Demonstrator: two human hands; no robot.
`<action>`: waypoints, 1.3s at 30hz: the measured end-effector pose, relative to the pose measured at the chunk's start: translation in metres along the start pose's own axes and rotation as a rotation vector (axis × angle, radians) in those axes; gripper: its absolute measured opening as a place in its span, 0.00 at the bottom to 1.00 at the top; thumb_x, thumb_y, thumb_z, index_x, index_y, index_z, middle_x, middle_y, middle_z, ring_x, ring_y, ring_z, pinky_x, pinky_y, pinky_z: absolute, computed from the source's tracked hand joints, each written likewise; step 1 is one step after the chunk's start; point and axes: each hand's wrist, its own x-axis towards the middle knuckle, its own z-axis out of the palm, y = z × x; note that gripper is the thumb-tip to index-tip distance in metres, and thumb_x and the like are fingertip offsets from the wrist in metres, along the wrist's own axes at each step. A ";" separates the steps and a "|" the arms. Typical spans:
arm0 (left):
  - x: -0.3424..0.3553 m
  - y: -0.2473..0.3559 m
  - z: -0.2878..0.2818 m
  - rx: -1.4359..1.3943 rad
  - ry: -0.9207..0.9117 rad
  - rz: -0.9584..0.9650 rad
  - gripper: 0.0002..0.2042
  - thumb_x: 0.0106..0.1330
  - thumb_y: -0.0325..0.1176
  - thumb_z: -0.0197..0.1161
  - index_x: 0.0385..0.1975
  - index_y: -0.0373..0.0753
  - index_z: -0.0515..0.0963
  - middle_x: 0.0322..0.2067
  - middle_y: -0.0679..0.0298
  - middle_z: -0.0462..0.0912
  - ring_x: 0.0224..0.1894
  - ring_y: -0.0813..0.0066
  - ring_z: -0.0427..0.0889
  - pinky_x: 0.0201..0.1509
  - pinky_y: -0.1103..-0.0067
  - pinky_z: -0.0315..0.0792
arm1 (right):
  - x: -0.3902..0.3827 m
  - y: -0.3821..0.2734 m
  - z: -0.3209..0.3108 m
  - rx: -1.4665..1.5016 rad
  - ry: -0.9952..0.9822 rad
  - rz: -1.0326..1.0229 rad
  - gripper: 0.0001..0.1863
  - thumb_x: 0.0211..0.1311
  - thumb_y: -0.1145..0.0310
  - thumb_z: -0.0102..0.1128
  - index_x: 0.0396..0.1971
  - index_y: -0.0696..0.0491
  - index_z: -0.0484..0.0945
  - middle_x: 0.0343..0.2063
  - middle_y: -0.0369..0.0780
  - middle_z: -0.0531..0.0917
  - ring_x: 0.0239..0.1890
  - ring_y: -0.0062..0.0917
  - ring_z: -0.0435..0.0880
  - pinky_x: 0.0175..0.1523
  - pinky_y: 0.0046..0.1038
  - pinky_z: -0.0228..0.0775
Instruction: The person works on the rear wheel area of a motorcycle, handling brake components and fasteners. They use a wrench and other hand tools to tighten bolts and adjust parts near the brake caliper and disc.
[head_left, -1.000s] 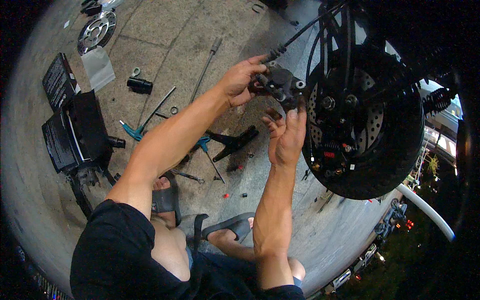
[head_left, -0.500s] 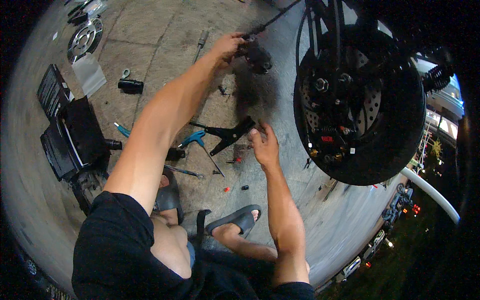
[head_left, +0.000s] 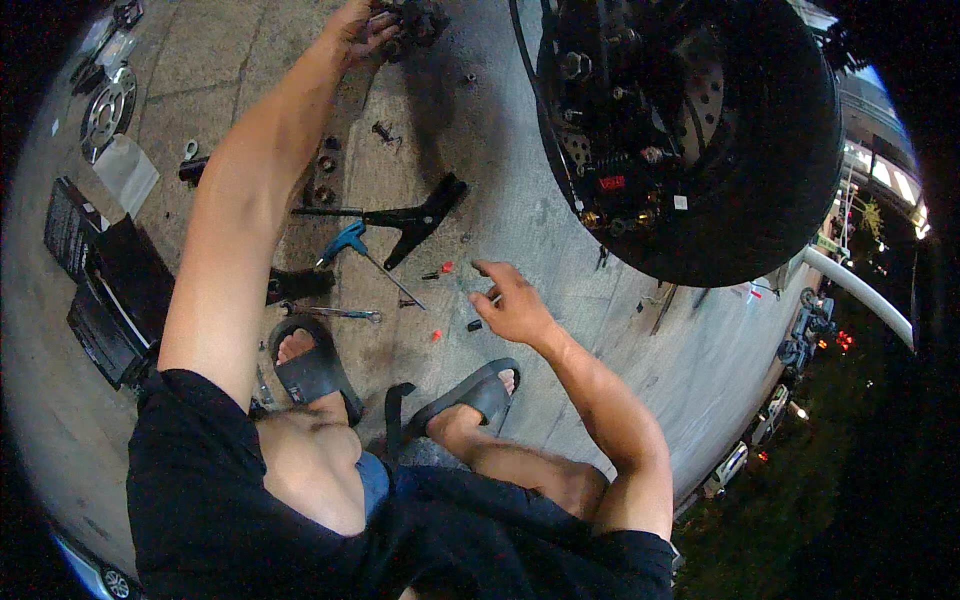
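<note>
Grey concrete paving (head_left: 610, 370) is stretching beneath scattered tools, with a dark metal part (head_left: 422, 22) now sitting well apart from the wheel (head_left: 745, 225).

A second ago both hands were handling that part beside the tyre; now only the left hand (head_left: 352, 35) is reaching it, at the upper edge of the view. Its fingers are extending against the part, but whether they are gripping or merely touching, I cannot tell. The right hand (head_left: 520, 310) is hanging empty, its fingers loosely bent and apart, near a red piece (head_left: 447, 267) and a small black cap (head_left: 474, 325). That shift is seemingly leaving one hand free, while a blue-handled hex key (head_left: 345, 243) is lying beside a black forked piece (head_left: 430, 215).
</note>
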 end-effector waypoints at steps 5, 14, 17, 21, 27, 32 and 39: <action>-0.057 0.006 0.038 0.356 0.193 0.220 0.19 0.68 0.39 0.51 0.55 0.36 0.67 0.42 0.57 0.76 0.38 0.67 0.76 0.41 0.70 0.73 | -0.007 0.033 -0.001 0.001 0.064 0.147 0.25 0.56 0.60 0.57 0.54 0.52 0.69 0.47 0.46 0.75 0.34 0.34 0.82 0.44 0.34 0.73; -0.220 -0.123 0.028 1.469 -0.340 0.519 0.14 0.57 0.36 0.61 0.41 0.37 0.77 0.38 0.54 0.79 0.43 0.58 0.78 0.45 0.67 0.73 | -0.005 0.076 0.021 -0.069 0.086 0.126 0.17 0.56 0.65 0.56 0.45 0.54 0.76 0.36 0.46 0.81 0.35 0.38 0.82 0.43 0.35 0.73; -0.267 -0.156 0.017 1.712 -0.713 0.461 0.13 0.54 0.33 0.61 0.39 0.37 0.76 0.35 0.52 0.77 0.42 0.51 0.76 0.46 0.63 0.71 | -0.004 0.072 0.037 -0.128 0.046 0.031 0.15 0.55 0.64 0.55 0.42 0.52 0.77 0.38 0.47 0.81 0.39 0.42 0.80 0.45 0.39 0.72; -0.310 -0.171 -0.004 1.835 -0.783 0.399 0.11 0.52 0.35 0.62 0.32 0.37 0.75 0.33 0.54 0.76 0.38 0.51 0.77 0.38 0.62 0.73 | -0.001 0.059 0.052 -0.227 -0.055 -0.121 0.15 0.55 0.64 0.55 0.41 0.52 0.76 0.40 0.47 0.80 0.42 0.43 0.78 0.47 0.40 0.71; -0.337 -0.126 -0.046 1.889 -0.301 0.285 0.13 0.51 0.31 0.62 0.37 0.37 0.74 0.34 0.51 0.75 0.38 0.47 0.75 0.40 0.60 0.71 | 0.008 0.045 0.062 -0.225 -0.154 -0.216 0.15 0.54 0.63 0.53 0.41 0.51 0.75 0.39 0.47 0.79 0.41 0.44 0.78 0.46 0.42 0.70; -0.394 -0.134 -0.071 2.061 -0.353 0.227 0.13 0.51 0.34 0.63 0.36 0.37 0.75 0.35 0.54 0.74 0.40 0.53 0.75 0.41 0.64 0.71 | 0.011 0.022 0.089 -0.208 -0.160 -0.260 0.14 0.56 0.63 0.54 0.39 0.55 0.76 0.37 0.48 0.79 0.42 0.45 0.77 0.46 0.41 0.69; -0.393 -0.183 -0.087 2.190 -0.579 0.539 0.07 0.54 0.30 0.55 0.31 0.37 0.72 0.34 0.57 0.71 0.39 0.61 0.72 0.39 0.70 0.68 | 0.000 0.013 0.072 -0.186 -0.157 -0.298 0.16 0.55 0.63 0.55 0.42 0.54 0.75 0.38 0.47 0.79 0.42 0.43 0.77 0.47 0.40 0.69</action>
